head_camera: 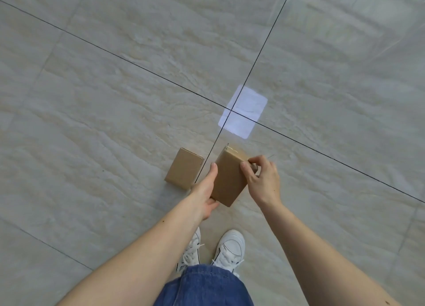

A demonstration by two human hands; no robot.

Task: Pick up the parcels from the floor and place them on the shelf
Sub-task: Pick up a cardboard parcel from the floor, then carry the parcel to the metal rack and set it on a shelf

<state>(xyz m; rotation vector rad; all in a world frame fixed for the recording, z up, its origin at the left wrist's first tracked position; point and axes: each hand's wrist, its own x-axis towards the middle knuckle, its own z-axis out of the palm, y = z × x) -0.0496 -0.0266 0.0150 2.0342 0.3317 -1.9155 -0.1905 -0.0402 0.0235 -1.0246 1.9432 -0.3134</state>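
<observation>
A small brown cardboard parcel (227,179) is held above the floor between both hands. My left hand (205,190) grips its left side and lower corner, thumb along the edge. My right hand (263,179) pinches its right edge near the top with thumb and fingers. A second brown parcel (184,168) lies flat on the tiled floor just left of the held one, untouched. No shelf is in view.
Glossy beige floor tiles (115,99) with dark grout lines fill the view. A bright rectangular light reflection (243,111) lies on the floor beyond the parcels. My white sneakers (230,248) and denim clothing (202,287) are below the hands.
</observation>
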